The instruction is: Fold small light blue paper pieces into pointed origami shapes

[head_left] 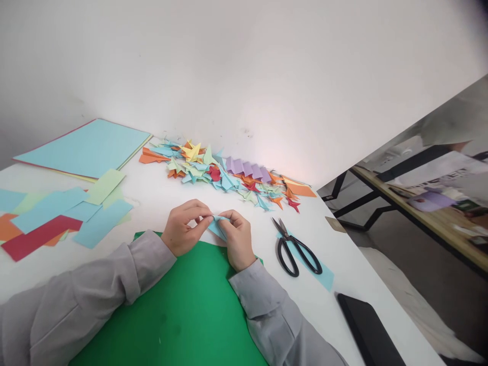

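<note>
A small piece of folded light-blue paper (217, 230) is held between my two hands, just above the far edge of a green sheet (183, 305). My left hand (187, 226) pinches its left tip between thumb and forefinger. On the other side, my right hand (239, 239) grips the paper with thumb and bent fingers, which hide part of it. Beyond my hands lies a heap of small folded paper shapes (224, 180) in blue, green, orange, red and yellow. Black-handled scissors (293, 249) rest to the right, blades slightly apart, over a light-blue paper strip (324, 277).
Loose coloured paper strips (46, 236) overlap on the left of the white table (148, 203). Behind them is a stack of large paper sheets (87, 147). A purple pleated paper (247, 169) stands by the wall. Near the right edge lies a flat black object (368, 328).
</note>
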Action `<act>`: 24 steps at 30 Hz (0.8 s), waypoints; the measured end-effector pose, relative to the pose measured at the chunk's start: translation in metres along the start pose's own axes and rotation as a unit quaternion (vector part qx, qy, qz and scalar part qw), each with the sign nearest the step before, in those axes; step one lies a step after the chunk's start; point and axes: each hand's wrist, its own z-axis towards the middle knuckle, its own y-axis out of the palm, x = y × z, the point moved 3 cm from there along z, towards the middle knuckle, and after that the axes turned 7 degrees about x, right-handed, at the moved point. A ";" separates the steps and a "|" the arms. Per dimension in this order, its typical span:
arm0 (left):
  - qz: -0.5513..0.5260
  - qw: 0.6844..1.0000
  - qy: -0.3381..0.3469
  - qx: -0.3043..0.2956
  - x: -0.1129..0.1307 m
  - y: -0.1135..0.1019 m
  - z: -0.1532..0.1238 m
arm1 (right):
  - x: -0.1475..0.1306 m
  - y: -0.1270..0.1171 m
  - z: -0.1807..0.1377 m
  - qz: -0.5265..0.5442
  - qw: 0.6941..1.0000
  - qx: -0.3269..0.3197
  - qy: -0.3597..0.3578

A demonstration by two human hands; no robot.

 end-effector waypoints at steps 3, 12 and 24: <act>0.013 1.000 -0.024 0.013 -0.003 -0.002 0.001 | 0.001 0.000 -0.001 -0.007 1.000 -0.006 -0.003; -0.013 0.997 -0.073 0.030 -0.009 -0.003 0.002 | 0.002 0.000 -0.001 -0.002 1.000 -0.004 0.006; -0.063 0.978 -0.199 -0.020 -0.017 0.008 0.000 | -0.006 0.004 -0.007 0.031 0.998 -0.042 -0.043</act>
